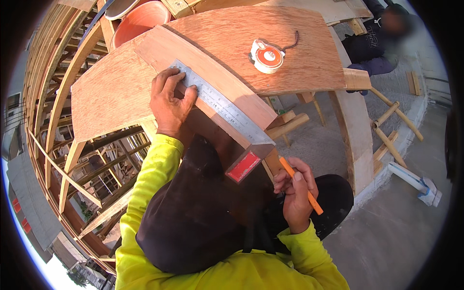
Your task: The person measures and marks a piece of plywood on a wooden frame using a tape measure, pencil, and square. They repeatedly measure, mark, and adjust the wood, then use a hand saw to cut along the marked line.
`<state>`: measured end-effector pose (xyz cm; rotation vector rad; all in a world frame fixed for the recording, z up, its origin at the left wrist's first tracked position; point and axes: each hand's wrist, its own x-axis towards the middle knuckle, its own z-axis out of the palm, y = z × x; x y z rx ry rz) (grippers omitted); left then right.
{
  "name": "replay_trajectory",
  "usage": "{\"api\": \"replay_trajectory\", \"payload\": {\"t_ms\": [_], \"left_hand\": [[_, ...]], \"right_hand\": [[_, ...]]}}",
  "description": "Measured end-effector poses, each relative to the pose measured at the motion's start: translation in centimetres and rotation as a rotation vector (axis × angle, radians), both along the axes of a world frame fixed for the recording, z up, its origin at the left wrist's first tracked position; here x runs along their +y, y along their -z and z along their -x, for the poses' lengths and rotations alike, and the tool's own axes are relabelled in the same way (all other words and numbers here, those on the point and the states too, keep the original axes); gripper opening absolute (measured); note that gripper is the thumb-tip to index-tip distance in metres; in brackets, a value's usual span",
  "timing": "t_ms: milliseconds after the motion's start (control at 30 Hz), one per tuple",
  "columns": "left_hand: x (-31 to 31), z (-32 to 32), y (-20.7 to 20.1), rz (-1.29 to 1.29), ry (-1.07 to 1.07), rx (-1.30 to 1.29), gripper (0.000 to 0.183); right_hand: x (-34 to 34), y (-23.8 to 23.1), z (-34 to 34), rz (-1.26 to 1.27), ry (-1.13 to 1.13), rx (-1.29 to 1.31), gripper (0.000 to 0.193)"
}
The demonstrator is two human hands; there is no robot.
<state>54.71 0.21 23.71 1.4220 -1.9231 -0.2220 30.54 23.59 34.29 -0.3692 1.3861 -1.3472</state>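
Left hand [173, 105], fingers spread, pressed the metal square [223, 104] lying between the hands; right hand [297, 193] gripped an orange pencil [315, 203].

The ruler [224, 104] is smooth metal, the board [212, 72] matt, fine-grained wood, the surface [309, 67] rougher-grained plywood, the tape measure [268, 57] glossy plastic, the pencil [314, 203] smooth and painted-looking, the sleeves [145, 193] creased cloth, and the floor [401, 232] matt and concrete-like.
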Motion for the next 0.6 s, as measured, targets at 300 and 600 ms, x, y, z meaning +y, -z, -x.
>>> {"api": "replay_trajectory", "payload": {"t_ms": [300, 600], "left_hand": [[0.0, -0.2, -0.3, 0.018, -0.003, 0.011, 0.032], [0.0, -0.6, 0.0, 0.015, -0.009, 0.007, 0.033]], "right_hand": [[-11.1, -1.6, 5.9, 0.316, -0.873, 0.769, 0.013], [-12.0, 2.0, 5.9, 0.465, -0.963, 0.866, 0.016]]}}
